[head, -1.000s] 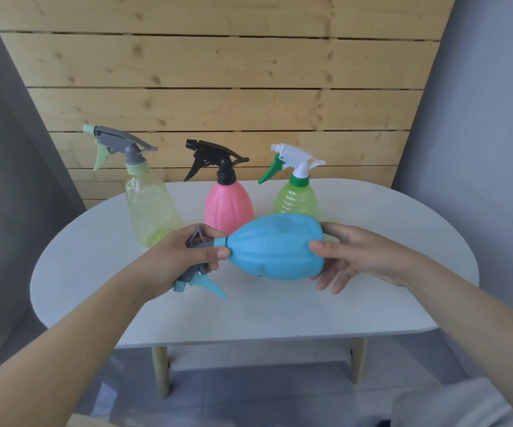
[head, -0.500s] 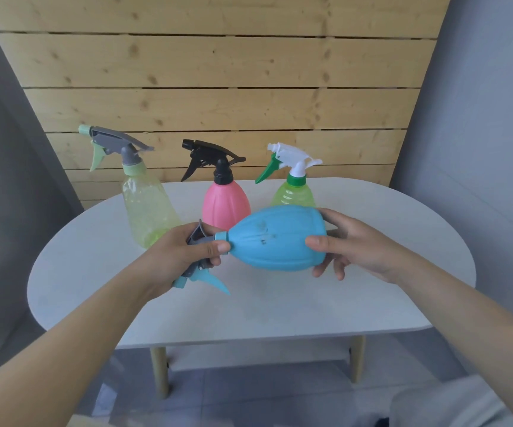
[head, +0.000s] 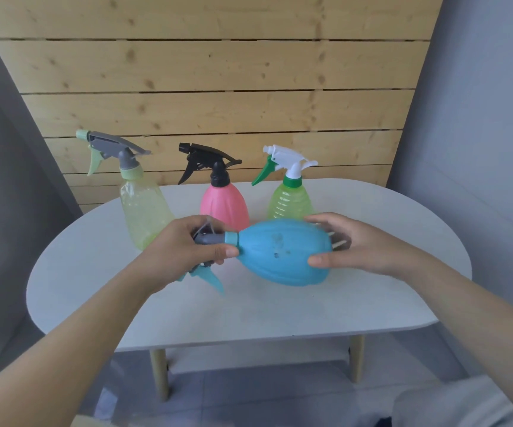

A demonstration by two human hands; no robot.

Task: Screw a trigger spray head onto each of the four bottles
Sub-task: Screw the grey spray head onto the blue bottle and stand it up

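A blue bottle (head: 283,254) lies sideways in the air above the white table (head: 280,312), neck pointing left. My left hand (head: 184,248) is closed around its grey and teal trigger spray head (head: 209,241) at the neck. My right hand (head: 354,245) grips the bottle's base, thumb in front and fingers behind. Three bottles stand upright behind, each with a spray head on: a pale yellow bottle (head: 142,208) with a grey head, a pink bottle (head: 223,204) with a black head, a green bottle (head: 290,201) with a white head.
A wooden plank wall (head: 218,87) rises just behind the table. Grey walls close in at left and right. The table's front edge (head: 249,342) runs across below my forearms, with light wooden legs under it.
My right hand has shifted its grip on the blue bottle's base and the bottle has turned a little. The left hand stays on the spray head. The camera has tilted slightly.
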